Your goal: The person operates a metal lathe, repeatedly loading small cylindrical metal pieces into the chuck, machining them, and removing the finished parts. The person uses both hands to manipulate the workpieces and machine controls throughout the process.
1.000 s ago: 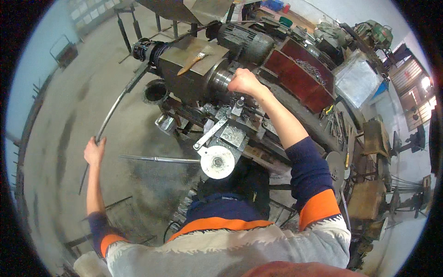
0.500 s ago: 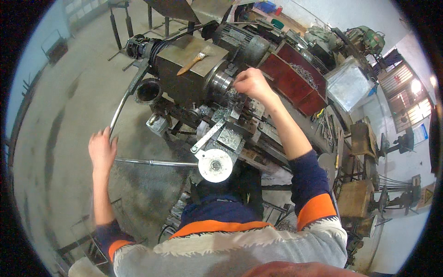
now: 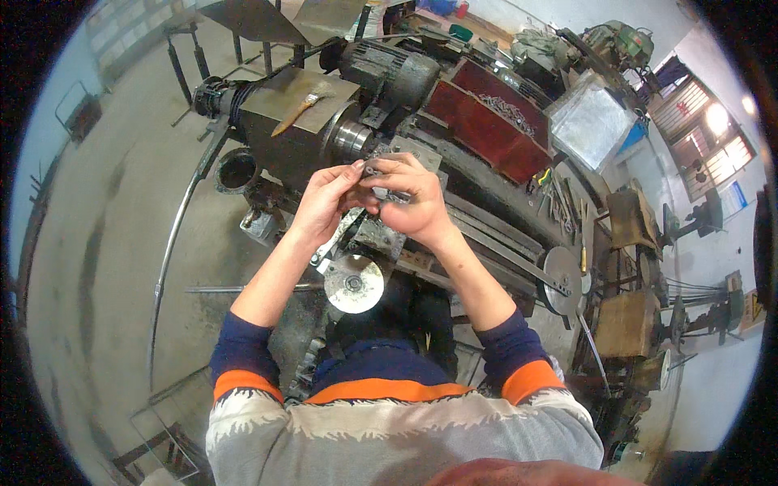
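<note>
A small metal part (image 3: 381, 188) is pinched between the fingertips of the left hand (image 3: 324, 202) and the right hand (image 3: 413, 202), held above the lathe (image 3: 389, 105), just over its handwheel (image 3: 353, 283).

Metal wkshop, lathe (image 3: 454, 154), concrete floor (image 3: 105, 243), machines w/ handwheels (image 3: 353, 283)

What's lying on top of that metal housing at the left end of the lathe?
A wooden-handled brush lies flat on the housing, on a tan sheet. The hands, just to its right, cover part of the chuck area, so what is beneath them stays hidden.
</note>
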A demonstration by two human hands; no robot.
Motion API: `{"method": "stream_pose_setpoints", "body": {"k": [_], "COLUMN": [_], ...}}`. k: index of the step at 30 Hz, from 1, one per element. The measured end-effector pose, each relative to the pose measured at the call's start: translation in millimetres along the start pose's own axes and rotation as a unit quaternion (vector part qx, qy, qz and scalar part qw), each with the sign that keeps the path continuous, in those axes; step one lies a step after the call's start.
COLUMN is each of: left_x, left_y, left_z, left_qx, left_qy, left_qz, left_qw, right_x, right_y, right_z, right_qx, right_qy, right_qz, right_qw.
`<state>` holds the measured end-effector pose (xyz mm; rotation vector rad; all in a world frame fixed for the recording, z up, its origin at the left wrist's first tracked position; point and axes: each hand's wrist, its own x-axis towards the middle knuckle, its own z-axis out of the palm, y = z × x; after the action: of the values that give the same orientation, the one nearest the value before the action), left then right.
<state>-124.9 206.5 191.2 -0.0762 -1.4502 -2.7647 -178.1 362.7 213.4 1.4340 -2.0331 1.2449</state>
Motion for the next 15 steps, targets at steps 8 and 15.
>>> {"method": "stream_pose_setpoints", "body": {"k": [8,15], "left_x": [-13,-25], "left_y": [31,79], "left_z": [10,-52], "left_qx": [0.413,0.517], "left_qy": [0.009,0.05], "left_qz": [0.025,0.074], "left_qw": [0.911,0.851], "right_x": [1,38], "right_y": [-1,61], "right_z": [-4,-12], "right_qx": [-0.071,-0.135], "right_qy": [-0.079,-0.171], "right_qz": [-0.06,0.075], "right_qw": [0.993,0.973]}}
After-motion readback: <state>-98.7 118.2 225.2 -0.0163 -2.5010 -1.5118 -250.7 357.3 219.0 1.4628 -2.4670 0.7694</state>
